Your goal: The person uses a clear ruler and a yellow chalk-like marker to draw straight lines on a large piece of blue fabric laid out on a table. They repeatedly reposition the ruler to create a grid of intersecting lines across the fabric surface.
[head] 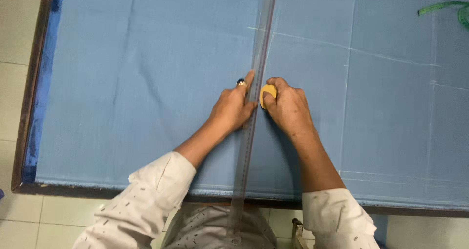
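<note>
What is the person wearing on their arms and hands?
Both arms wear white sleeves sprinkled with small dark dashes, pushed up so the forearms are bare. The left hand has a ring with a dark stone on one finger. The right hand shows no ring or glove.

ruler (254,102): long, clear, flat on blue cloth (146,83), running away from viewer | chalk (268,93): yellow, rounded piece, seemingly touching ruler's right edge | cloth: spread flat, faint white lines
</note>
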